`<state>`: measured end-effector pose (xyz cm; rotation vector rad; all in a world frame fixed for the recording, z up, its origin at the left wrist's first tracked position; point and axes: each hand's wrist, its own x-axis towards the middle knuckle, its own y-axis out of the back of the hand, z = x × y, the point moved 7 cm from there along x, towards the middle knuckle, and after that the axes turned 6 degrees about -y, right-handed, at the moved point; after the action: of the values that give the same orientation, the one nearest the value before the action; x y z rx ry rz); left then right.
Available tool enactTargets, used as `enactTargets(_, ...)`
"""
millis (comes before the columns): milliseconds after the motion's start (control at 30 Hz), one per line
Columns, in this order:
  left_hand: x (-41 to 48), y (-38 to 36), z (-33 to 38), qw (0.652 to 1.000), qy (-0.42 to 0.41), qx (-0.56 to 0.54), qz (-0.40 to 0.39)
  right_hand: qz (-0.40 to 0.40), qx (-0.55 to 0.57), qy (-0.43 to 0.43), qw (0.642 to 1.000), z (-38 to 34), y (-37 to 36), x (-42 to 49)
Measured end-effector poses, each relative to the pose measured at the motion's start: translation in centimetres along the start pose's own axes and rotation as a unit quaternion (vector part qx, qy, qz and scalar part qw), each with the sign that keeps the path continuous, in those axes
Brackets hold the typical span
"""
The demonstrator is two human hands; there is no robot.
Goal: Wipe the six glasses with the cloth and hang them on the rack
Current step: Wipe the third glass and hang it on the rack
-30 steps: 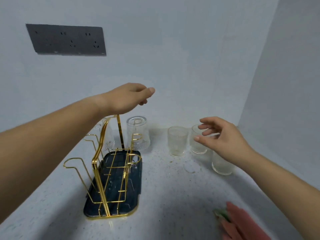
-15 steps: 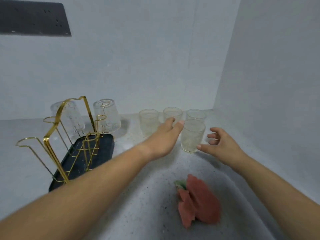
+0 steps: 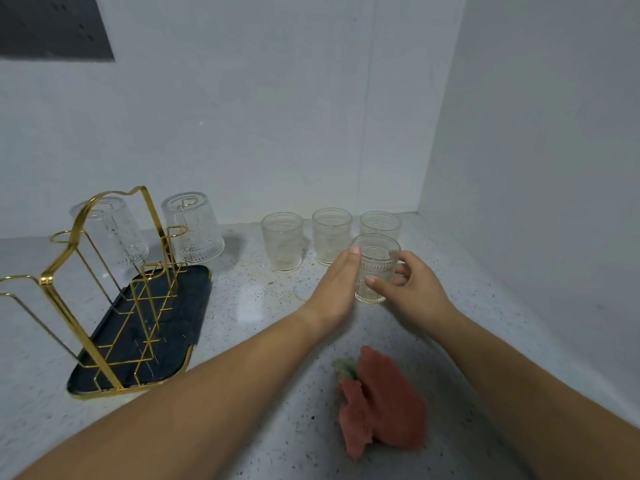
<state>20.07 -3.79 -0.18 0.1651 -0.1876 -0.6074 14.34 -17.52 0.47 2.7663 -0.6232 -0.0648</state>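
- Nearest to me, the pink cloth (image 3: pixel 381 403) lies crumpled on the speckled counter (image 3: pixel 263 341), between my two forearms, with a bit of green showing at its far-left edge. Neither hand touches it.
- Just beyond, my right hand (image 3: pixel 414 289) is wrapped around the front glass (image 3: pixel 375 268): thumb across the near side, fingers curled round the far right side, so it is clamped on the glass.
- My left hand (image 3: pixel 337 289) lies flat against the left side of that same glass, fingers straight and together, pressing rather than curling; the fingertip reaches up near the rim.
- That glass stands upright, and its base looks to be on the counter, though I cannot tell for sure.
- Behind it, three more glasses stand upright in a row near the back wall: left (image 3: pixel 282 240), middle (image 3: pixel 331 235) and right (image 3: pixel 380 225), the last partly hidden by the one I hold.
- Off to the left, the gold wire rack (image 3: pixel 86 271) sits on its dark tray (image 3: pixel 180 320).
- At the rack's far end, two glasses hang upside down, tilted, one on the left (image 3: pixel 112 233) and one on the right (image 3: pixel 194 232).
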Motion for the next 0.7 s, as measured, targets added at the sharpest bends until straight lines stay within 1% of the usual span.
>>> enactTargets(133,-1.7,1.1,2.5,0.996,-0.077,0.008,0.05,0.01,0.02,0.037,0.999,-3.0,0.5,-2.7)
enactTargets(200,-3.1,1.9,3.5,0.993,-0.105,-0.003,0.06,-0.002,0.042,0.052,0.998,-4.7,0.4,-4.3)
enactTargets(367,-7.9,3.4,4.4,0.988,-0.13,-0.082,0.03,-0.059,0.06,0.072,0.994,-7.6,-2.3,-8.9)
enactTargets(433,-9.8,4.1,3.9,0.985,-0.12,-0.12,0.033,-0.081,0.048,0.075,0.993,-8.0,-3.6,-10.5)
enactTargets(533,-12.3,5.7,2.4,0.978,-0.084,-0.178,0.065,-0.118,-0.03,0.072,0.99,-8.0,-5.2,-12.9)
enactTargets(633,-14.3,6.3,0.9,0.962,-0.054,-0.245,0.104,-0.104,-0.139,0.051,0.983,-6.1,-4.6,-14.3)
enactTargets(700,-15.6,6.5,-0.3,0.951,-0.033,-0.283,0.122,-0.087,-0.262,0.068,0.959,-4.6,-4.0,-15.1)
